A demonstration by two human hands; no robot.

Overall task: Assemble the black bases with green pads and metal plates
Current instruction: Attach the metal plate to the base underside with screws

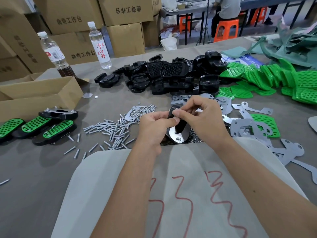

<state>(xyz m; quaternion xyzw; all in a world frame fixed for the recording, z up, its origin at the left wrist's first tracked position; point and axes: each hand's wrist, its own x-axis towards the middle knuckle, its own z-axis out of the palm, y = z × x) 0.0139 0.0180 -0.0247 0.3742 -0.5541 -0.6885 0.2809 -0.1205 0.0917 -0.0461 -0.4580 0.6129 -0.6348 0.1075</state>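
Black plastic base [177, 125], shiny metal plate up, is gripped in the left hand [155, 128] to steady it while right hand [199, 117] fingertips pinch its top edge, probably seating a fastener.

Bases [171, 76]: glossy black, dimpled faces. Pads [267, 78]: bright green, dotted with holes. Plates [243, 127]: dull silver-grey. Screws [109, 129]: shiny silver. Table cover [34, 169]: grey-brown. Cloth [180, 194]: pale, red scrawl. Stool [226, 28]: orange. Far heap [295, 40]: possibly grey-green.
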